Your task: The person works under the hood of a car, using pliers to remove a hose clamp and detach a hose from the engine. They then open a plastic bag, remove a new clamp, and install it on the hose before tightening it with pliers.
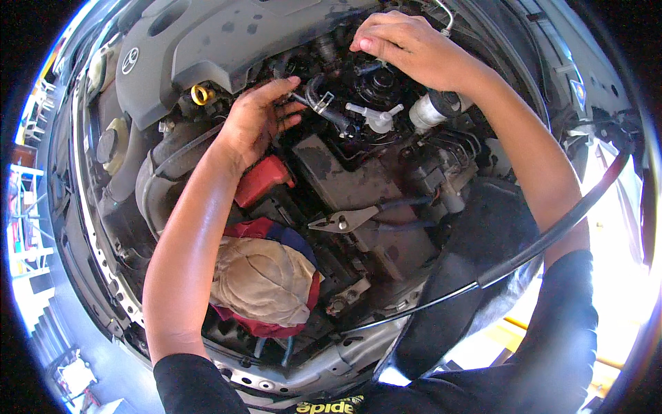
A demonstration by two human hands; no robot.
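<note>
My left hand (258, 119) reaches into the engine bay beside a black hose with a metal spring clamp (322, 103). Its thumb and fingers are apart, with nothing visible between them. Farther right, my right hand (400, 43) hovers over a black round housing (377, 84). Its fingers are curled together toward the thumb; whatever they may hold is hidden. Between the hands and slightly nearer sits a white plastic fitting with side spouts (379, 119). Slip-joint pliers (348, 219) with dark handles lie across the black battery area, jaws pointing left.
A beige, red and blue cloth bundle (265, 283) rests near the front, with blue handles poking out below. A red terminal cover (263, 181) lies beside my left wrist. A silver canister (433, 112) stands at right. A black-sleeved rod (545, 241) crosses the right side. A grey engine cover (227, 34) fills the back.
</note>
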